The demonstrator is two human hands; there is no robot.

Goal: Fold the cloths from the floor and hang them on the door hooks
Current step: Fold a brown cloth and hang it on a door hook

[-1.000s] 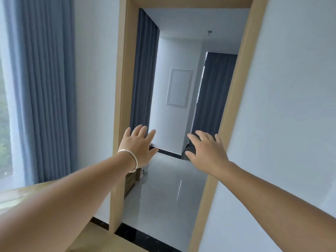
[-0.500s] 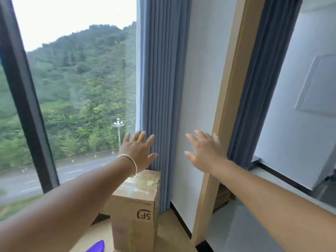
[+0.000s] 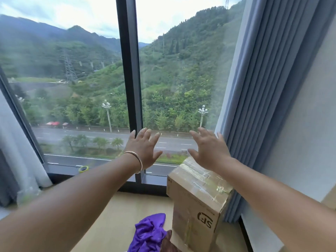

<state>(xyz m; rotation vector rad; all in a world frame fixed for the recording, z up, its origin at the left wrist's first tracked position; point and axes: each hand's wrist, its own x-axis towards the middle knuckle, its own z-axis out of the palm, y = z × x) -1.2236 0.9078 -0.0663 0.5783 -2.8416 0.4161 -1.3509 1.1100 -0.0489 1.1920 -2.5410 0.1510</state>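
Two bare arms reach out in front of a big window [image 3: 87, 88]. Far to the left hangs a pale curtain [image 3: 16, 151], and next to it on the dark window sill [image 3: 109, 174] sits a small roll of yellow tape [image 3: 83, 168]. A dark bar [image 3: 130, 70] runs up the middle of the glass. Outside are green hills, a road and street lamps.

The left hand [image 3: 144, 149] is up in the air with its fingers straight and spread wide. It holds nothing. A thin bracelet [image 3: 135, 160] goes round its wrist. Low down on the wooden floor [image 3: 112, 220] lies a purple cloth [image 3: 150, 231], all crumpled, well below both hands and just beside the box. A bit of a brown cloth [image 3: 168, 242] pokes out at its right edge.

The right hand [image 3: 210, 150] is up too, fingers spread wide, holding nothing. Under it stands a tall cardboard box [image 3: 196, 210] with shiny tape on top and black letters on its side. I cannot tell if the hand touches the box. To the right hangs a long grey-blue curtain [image 3: 272, 88], then a white wall [image 3: 305, 124].
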